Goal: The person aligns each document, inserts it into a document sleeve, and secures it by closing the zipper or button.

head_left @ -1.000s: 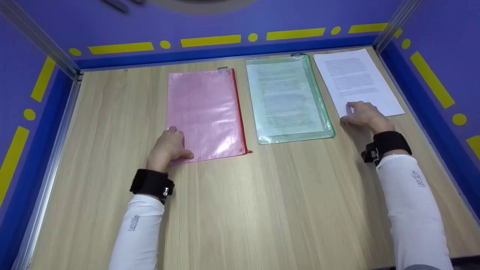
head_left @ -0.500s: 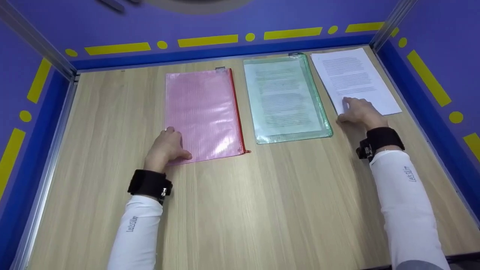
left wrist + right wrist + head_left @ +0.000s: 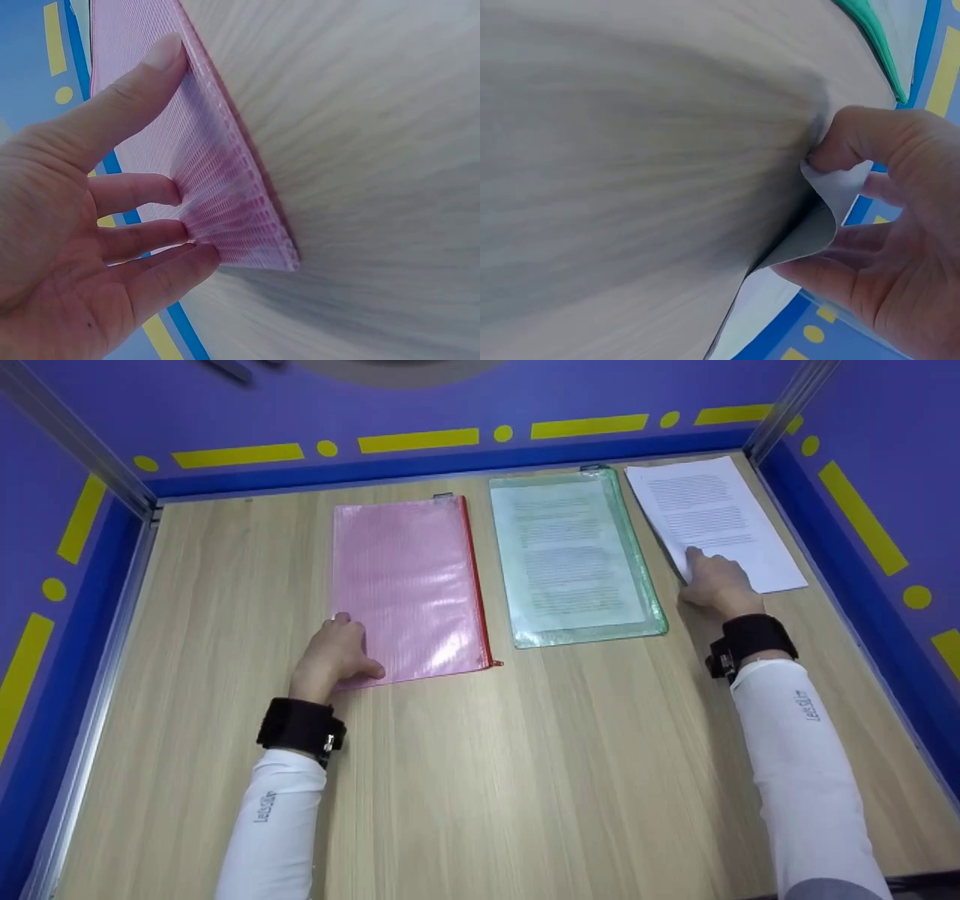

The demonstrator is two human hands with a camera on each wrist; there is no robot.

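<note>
A pink zip folder with a red zipper edge lies flat, left of the middle of the table in the head view. My left hand rests on its near left corner, fingertips and thumb spread on the plastic. In the left wrist view the thumb of that hand lies along the folder's bottom edge. At the far right is a stack of printed white paper. My right hand pinches its near left corner. Seen from the right wrist, paper bends upward between the thumb and fingers of that hand.
A green zip folder with printed sheets inside lies between the pink folder and the paper. Blue-purple panels with yellow marks wall in the wooden table at the back and both sides.
My right hand has moved slightly left and its fingers have drawn in on the paper's corner, which now lifts and bends. The left hand stays on the pink folder.
</note>
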